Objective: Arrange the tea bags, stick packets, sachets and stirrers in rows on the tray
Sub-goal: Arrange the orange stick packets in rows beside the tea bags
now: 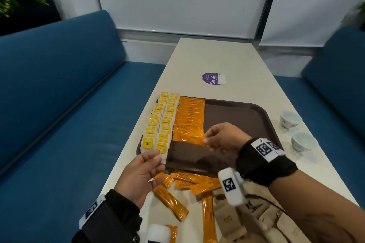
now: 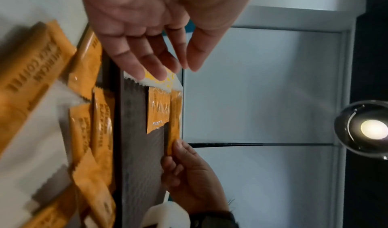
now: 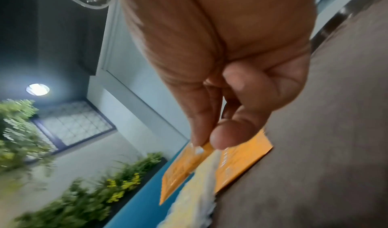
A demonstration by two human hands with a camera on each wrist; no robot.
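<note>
Right hand: the right hand [image 1: 225, 138] pinches one end of an orange stick packet [image 1: 192, 140] between thumb and fingertips; the other fingers are curled in. The right wrist view confirms the pinch at the packet's end [image 3: 210, 150].
Held packet: lies crosswise just above the tray floor, at the near end of the orange row; whether it touches the tray cannot be told.
Left hand: the left hand [image 1: 138, 175] is open, fingers loosely extended, holding nothing. It hovers over the tray's near left corner, fingertips close to the nearest tea bag; contact cannot be confirmed. In the left wrist view the fingers [image 2: 147, 62] are straight and slightly spread.
Tray: a brown tray [image 1: 237, 112] sits on a pale table [image 1: 213, 55]; its right half is bare.
Tea bags: two rows of yellow-labelled tea bags [image 1: 160, 122] run along the tray's left edge, overlapping.
Orange row: a row of stick packets [image 1: 190, 114] lies just beside the tea bags, stacked crosswise from far edge toward the near.
Loose stock: more orange packets [image 1: 171, 201] lie scattered on the table near the tray's near edge; brown paper sachets [image 1: 227, 217] lie beside them.
Other items: two small cups [image 1: 289, 118] stand right of the tray; a purple sticker [image 1: 212, 78] lies beyond it.
</note>
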